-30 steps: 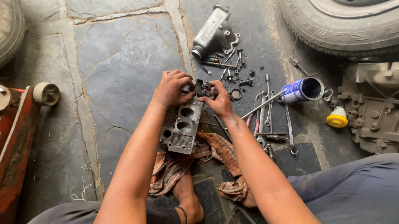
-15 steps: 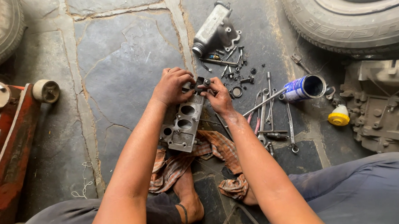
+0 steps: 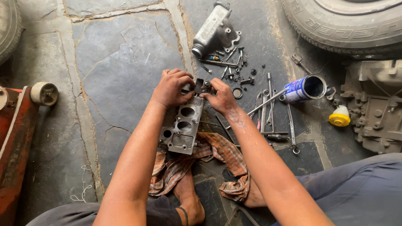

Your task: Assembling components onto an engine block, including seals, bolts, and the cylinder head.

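Note:
A grey metal engine block part with round bores stands tilted on a checked orange rag between my feet. My left hand grips its top end, fingers curled over the upper edge. My right hand pinches a small dark fitting at that same top end, touching the left hand's fingertips. Both forearms reach in from the bottom of the view.
Loose bolts, washers and spanners lie on the stone floor beside an open blue can. A grey housing lies farther off. Tyres stand at top right and left, a red jack at left, a gearbox casing right.
Both hands stay on the top of the metal part. The fingers have shifted slightly around the small fitting; the block has barely moved.

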